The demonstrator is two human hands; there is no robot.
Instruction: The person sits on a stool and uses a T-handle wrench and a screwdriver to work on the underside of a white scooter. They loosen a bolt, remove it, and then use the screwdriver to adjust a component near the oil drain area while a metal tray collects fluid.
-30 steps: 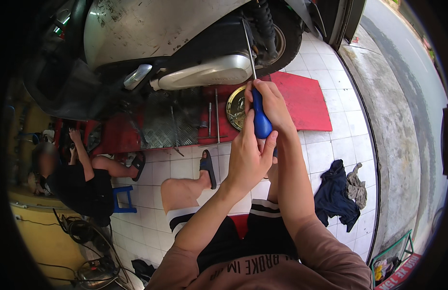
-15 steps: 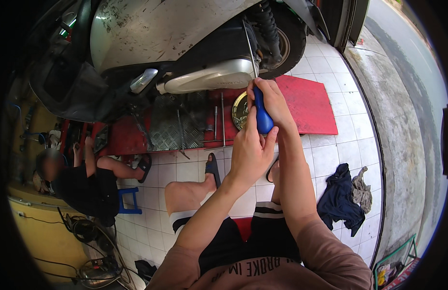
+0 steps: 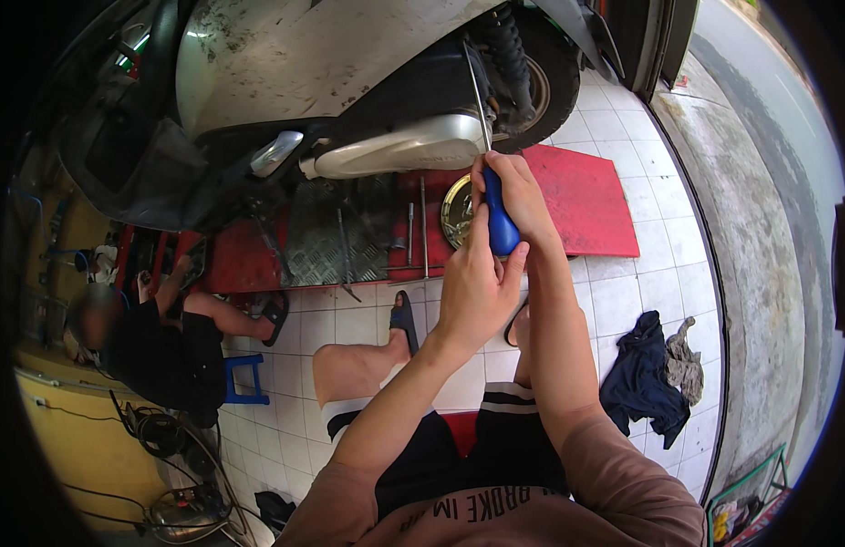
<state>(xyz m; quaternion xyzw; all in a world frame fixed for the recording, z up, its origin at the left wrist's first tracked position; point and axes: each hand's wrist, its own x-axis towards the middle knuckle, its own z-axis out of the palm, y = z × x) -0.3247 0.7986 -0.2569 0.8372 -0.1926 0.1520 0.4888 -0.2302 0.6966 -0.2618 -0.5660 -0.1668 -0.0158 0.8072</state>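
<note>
Both my hands are closed on a long screwdriver with a bulging blue handle point(image 3: 502, 223). Higher up, near the shaft, my right hand point(image 3: 520, 191) wraps the handle. My left hand point(image 3: 478, 287) presses against its lower end, thumb alongside the butt. The thin metal shaft point(image 3: 477, 91) runs up past the rear end of the scooter's silver engine cover point(image 3: 404, 150), beside the black shock absorber point(image 3: 509, 59). Where its tip meets the scooter point(image 3: 285, 68), I cannot make out. Just left of my hands lies a round gold-coloured dish point(image 3: 456, 211), partly covered by them.
The scooter stands over a red lift platform point(image 3: 582, 201). Long metal tools point(image 3: 424, 228) lie on it. At left a co-worker point(image 3: 162, 356) sits by a blue stool point(image 3: 246, 378). Dark cloth point(image 3: 646, 378) lies on the tiles at right. Cables and hoses point(image 3: 158, 433) hang at lower left.
The scene has shifted slightly right and down in the view. My grip on the screwdriver looks the same. The co-worker's hands at left have moved a little.
</note>
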